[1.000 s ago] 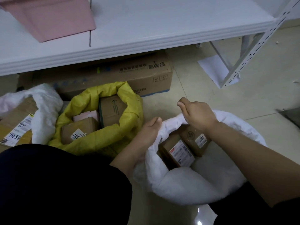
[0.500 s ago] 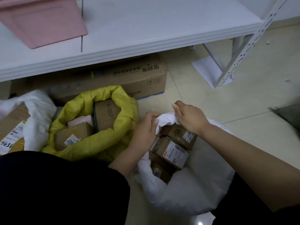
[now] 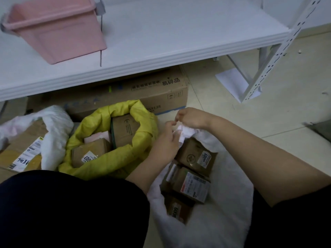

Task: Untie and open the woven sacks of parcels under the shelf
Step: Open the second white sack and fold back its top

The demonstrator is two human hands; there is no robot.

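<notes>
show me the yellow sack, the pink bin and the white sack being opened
yellow sack [image 3: 143, 138]: head view, on its rolled-down rim, right side.
pink bin [image 3: 60, 33]: head view, on its front wall, up on the shelf.
white sack [image 3: 231, 208]: head view, on its bare right wall beside the parcels.

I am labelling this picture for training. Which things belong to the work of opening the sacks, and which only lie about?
Part of the job:
- white sack, its rim pinched by left hand and right hand
- yellow sack, open
- second white sack at far left
- parcels inside

Just lying about:
- pink bin on shelf
- large carton under it
- paper sheet
</notes>
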